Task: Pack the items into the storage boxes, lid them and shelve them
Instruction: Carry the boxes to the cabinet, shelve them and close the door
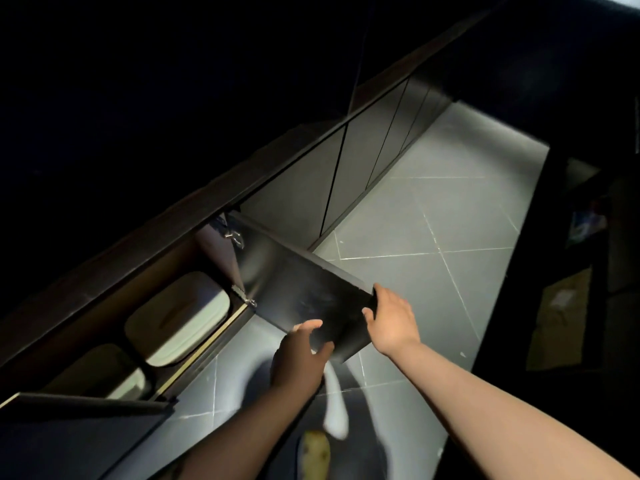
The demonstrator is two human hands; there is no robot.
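Two white lidded storage boxes sit inside a low open cabinet at the left: one box (178, 318) near the hinges, a second box (100, 372) further left in shadow. The cabinet's dark door (304, 289) swings out over the floor. My right hand (391, 318) grips the door's outer edge, fingers wrapped around it. My left hand (301, 355) is just below the door's lower edge with fingers spread, touching or nearly touching it; it looks blurred.
A second dark door (86, 427) stands open at the lower left. Closed grey cabinet fronts (363, 161) run along the wall. Grey tiled floor (450, 237) stretches ahead. Dark furniture with a cardboard box (557, 320) lines the right. My feet show below.
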